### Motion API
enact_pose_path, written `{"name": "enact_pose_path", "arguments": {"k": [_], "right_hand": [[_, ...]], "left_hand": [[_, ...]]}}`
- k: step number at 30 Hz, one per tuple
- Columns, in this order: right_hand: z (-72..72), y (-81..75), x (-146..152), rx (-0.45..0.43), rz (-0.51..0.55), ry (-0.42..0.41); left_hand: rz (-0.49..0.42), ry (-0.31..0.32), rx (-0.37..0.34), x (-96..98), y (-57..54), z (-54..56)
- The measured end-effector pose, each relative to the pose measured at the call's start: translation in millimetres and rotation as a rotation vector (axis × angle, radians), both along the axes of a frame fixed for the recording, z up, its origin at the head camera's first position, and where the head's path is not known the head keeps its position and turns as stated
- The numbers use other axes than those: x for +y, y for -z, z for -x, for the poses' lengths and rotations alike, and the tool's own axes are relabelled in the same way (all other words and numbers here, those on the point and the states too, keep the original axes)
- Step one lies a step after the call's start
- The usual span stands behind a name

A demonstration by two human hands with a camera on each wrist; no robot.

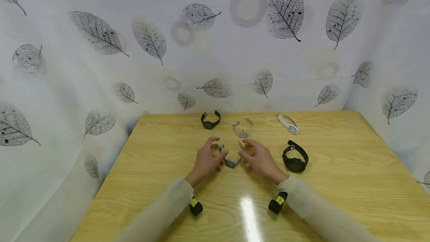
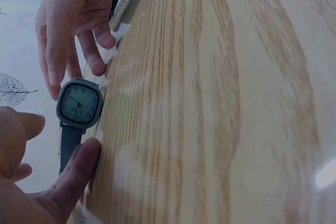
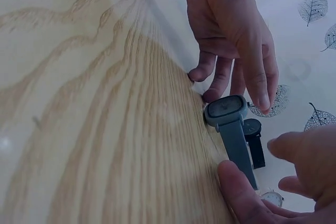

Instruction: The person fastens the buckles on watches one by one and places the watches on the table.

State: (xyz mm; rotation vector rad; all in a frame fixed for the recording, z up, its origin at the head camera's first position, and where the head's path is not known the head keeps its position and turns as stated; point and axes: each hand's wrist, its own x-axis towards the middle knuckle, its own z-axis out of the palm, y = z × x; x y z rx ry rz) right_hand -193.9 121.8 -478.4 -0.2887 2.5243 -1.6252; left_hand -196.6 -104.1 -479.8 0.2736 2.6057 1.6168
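A grey-blue wristwatch (image 1: 230, 163) with a rounded square dial (image 2: 79, 104) stands on the table between both hands, its strap curving up and away. To its left my left hand (image 1: 207, 158) is held with loosely bent fingers, thumb apart from them. My right hand (image 1: 261, 160) mirrors it on the other side, fingers near the strap (image 3: 237, 145). Both wrist views show gaps between thumb and fingers, and neither hand pinches the watch. Whether a fingertip lightly touches the strap is hard to tell.
Behind are a small black watch (image 1: 208, 124), a pale watch (image 1: 243, 134) and a white watch (image 1: 293, 129). A large black watch (image 1: 295, 164) lies right of my right hand. The wooden table (image 1: 151, 197) ends at a leaf-print curtain (image 1: 215, 55).
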Motion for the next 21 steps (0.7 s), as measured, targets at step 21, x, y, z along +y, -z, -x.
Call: {"name": "enact_pose_path", "arguments": {"k": [21], "right_hand": [[5.8, 0.6, -11, -0.063, 0.064, 0.092]], "left_hand": [[-0.053, -0.194, -0.033, 20.2, 1.1, 6.5]]}}
